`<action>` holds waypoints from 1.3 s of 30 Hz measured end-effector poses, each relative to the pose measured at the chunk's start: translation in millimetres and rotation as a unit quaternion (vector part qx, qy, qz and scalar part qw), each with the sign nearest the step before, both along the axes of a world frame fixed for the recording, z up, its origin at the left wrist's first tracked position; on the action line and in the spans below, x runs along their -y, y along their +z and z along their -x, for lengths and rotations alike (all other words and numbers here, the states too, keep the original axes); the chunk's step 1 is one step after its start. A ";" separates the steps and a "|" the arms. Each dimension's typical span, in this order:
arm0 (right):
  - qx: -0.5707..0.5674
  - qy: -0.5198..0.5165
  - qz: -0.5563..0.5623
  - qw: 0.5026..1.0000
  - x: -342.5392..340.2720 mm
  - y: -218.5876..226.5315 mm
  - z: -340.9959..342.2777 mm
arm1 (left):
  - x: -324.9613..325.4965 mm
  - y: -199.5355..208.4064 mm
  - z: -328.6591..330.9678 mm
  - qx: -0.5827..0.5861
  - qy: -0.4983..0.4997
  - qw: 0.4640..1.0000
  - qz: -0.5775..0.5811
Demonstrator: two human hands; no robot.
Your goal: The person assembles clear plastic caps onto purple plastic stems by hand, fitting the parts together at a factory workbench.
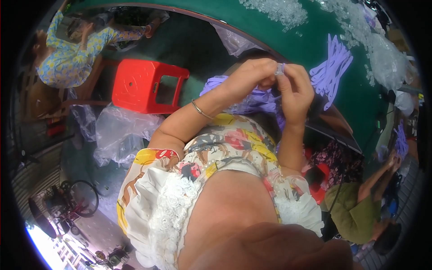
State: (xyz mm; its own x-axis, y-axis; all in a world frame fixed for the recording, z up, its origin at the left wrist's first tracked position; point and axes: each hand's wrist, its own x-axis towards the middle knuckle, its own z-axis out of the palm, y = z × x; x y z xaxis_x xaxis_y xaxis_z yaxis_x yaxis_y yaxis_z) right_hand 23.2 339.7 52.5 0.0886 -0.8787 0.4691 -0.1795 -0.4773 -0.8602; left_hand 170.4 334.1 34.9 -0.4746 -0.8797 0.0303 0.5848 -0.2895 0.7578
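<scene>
A small clear plastic piece [280,69] is pinched between my two hands, near the edge of the green table. My left hand [253,75] holds it from the left with thumb and fingers closed. From the other side, my right hand [294,90] grips it with thumb and bent forefinger; part of it is hidden by the fingertips. Below my hands, a heap of purple strips [263,102] lies over my lap, partly covered by my left forearm. Right of my right hand, a bunch of purple strips [330,69] rests on the table.
The green table [216,8] bears heaps of small clear pieces [279,12] and a clear plastic bag [386,60]. To the left stand a red stool [135,85] and more clear bags [119,135]. One person [72,58] sits far left; another [355,207], at right, handles purple strips [400,139].
</scene>
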 end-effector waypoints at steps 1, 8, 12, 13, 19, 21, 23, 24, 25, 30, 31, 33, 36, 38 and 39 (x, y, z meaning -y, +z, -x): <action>0.060 0.038 -0.081 0.994 -0.7 0.6 1.0 | -0.9 3.4 -1.3 0.000 0.000 1.000 0.000; -0.075 -0.021 0.020 0.997 2.0 -6.8 -3.6 | -0.3 9.9 -10.7 0.274 0.106 0.945 0.145; 0.349 0.246 -0.117 0.897 -1.0 -15.2 2.1 | -0.1 9.1 -18.0 0.232 0.060 0.959 0.153; 0.387 0.290 -0.123 0.867 -2.7 -14.6 -0.3 | -1.1 10.7 -18.4 0.233 0.060 0.958 0.155; 0.328 0.245 -0.157 0.899 -2.1 -18.2 0.9 | -7.1 25.0 -21.2 0.234 0.083 0.956 0.159; 0.272 0.193 -0.162 0.929 -7.1 -9.4 -5.0 | -3.1 23.2 -25.7 0.224 0.021 0.967 0.116; 0.200 0.165 -0.160 0.953 -7.9 -11.3 -3.5 | -1.4 23.0 -26.2 0.193 0.001 0.977 0.089; 0.127 0.135 -0.156 0.970 -7.7 -12.6 -1.9 | -0.8 23.3 -26.1 0.161 -0.020 0.985 0.062; 0.087 0.119 -0.106 0.983 -6.1 -14.7 0.7 | -0.8 23.8 -26.0 0.161 -0.020 0.985 0.062; 0.095 0.126 -0.083 0.984 -7.3 -7.2 0.3 | -2.5 23.9 -23.4 0.044 -0.050 0.997 -0.029; 0.112 0.131 -0.091 0.981 -7.6 -6.7 0.0 | -2.9 23.7 -23.0 0.044 -0.050 0.997 -0.030; 0.108 0.129 -0.075 0.983 -6.9 -5.9 -1.5 | -3.4 21.9 -23.1 0.059 -0.050 0.997 -0.004; 0.094 0.114 -0.057 0.987 -5.4 -3.2 -1.8 | -2.7 27.4 -21.3 0.132 -0.025 0.991 0.019; 0.083 0.101 -0.056 0.990 -2.9 -3.3 -1.0 | -0.6 24.7 -21.0 0.131 -0.022 0.991 0.020; 0.027 0.090 -0.006 0.996 0.9 -4.5 0.1 | 0.2 23.2 -20.9 0.130 -0.020 0.991 0.022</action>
State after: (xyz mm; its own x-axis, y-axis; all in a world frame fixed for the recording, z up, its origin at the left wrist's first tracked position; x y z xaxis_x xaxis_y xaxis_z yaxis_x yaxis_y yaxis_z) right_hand 23.1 338.7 48.0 0.2194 -0.8567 0.4668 -0.0454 -0.4869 -0.8723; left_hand 191.3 333.9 58.0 -0.5057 -0.8606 -0.0601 0.3576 -0.2725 0.8932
